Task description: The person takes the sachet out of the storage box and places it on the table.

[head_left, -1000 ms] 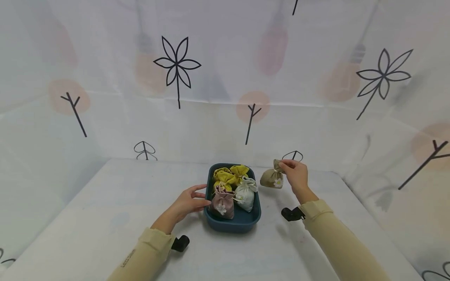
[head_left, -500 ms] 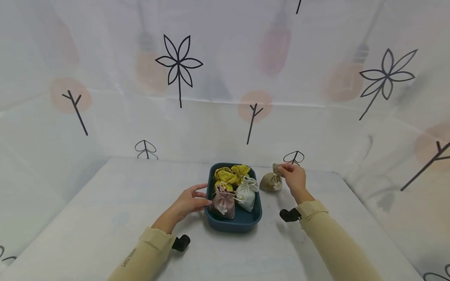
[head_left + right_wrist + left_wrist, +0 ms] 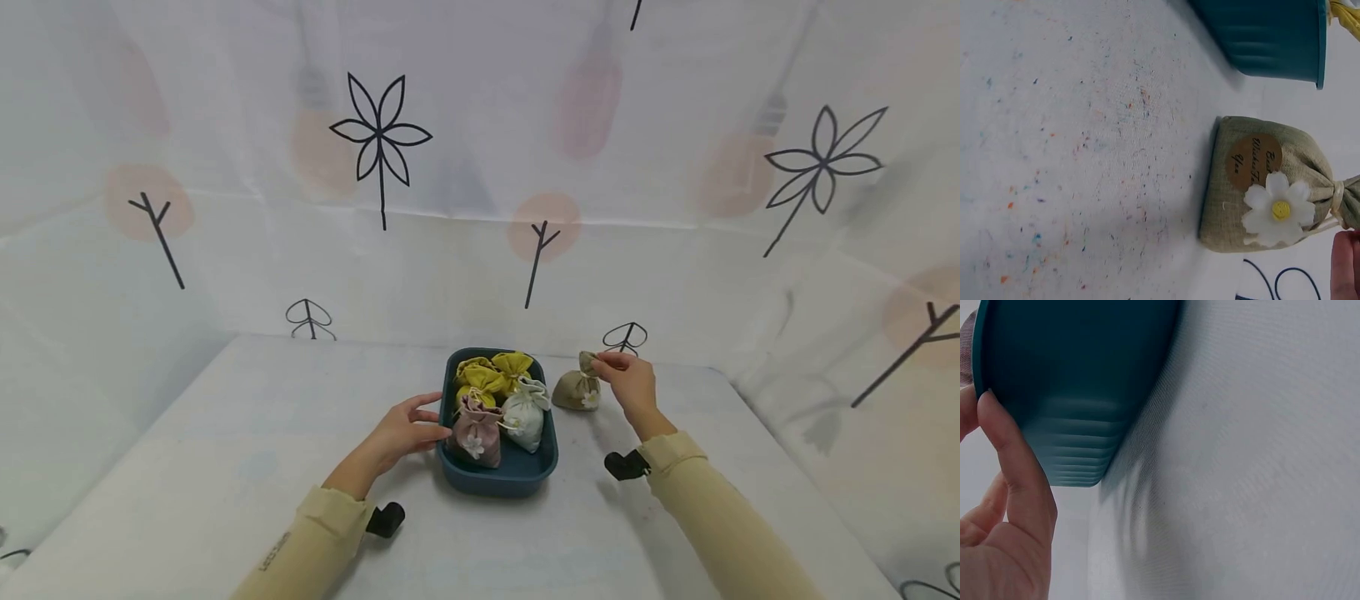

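**Olive sachet set down beside the tray**

Head view: the right hand pinches the tied neck of the olive sachet, which stands on the table just right of the teal tray.

Left wrist view: the left hand rests straight fingers against the tray wall, steadying it.

Right wrist view: the sachet seems fully seated, so the placing step looks nearly done; next, the fingers need only let go.

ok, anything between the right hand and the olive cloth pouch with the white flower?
Nothing visible. The right hand already pinches the tied neck of the olive cloth pouch, which sits on the white table beside the teal plastic tub.
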A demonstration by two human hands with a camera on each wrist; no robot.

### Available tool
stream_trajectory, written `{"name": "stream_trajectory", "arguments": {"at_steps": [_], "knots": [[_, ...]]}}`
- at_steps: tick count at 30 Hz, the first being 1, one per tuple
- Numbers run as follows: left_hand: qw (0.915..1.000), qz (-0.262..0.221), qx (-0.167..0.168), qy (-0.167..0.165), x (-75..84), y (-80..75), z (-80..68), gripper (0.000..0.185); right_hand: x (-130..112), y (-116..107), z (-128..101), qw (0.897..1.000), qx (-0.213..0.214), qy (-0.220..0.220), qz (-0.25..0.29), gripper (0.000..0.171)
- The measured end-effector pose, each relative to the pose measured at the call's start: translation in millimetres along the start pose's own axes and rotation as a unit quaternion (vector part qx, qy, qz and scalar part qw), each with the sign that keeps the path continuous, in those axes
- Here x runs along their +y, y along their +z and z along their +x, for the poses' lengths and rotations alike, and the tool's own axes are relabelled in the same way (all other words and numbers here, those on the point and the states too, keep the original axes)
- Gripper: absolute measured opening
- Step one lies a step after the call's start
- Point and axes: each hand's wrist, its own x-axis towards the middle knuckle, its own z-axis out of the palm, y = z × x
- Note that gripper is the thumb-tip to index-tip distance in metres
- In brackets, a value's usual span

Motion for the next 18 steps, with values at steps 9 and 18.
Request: {"name": "stream_trajectory", "arguments": {"at_steps": [9,18], "knots": [[1.0,-0.003,-0.003,0.0,-3.2,-1.0,4.3,0.068,1.2,-13.1,-5.9,0.999,0.03,-0.005,-0.01,0.036],[1.0,-0.005,-0.001,-0.002,-2.7,-0.7,3.1,0.069,2.9,-18.5,-11.2,1.0,0.015,-0.012,0.018,0.04]]}}
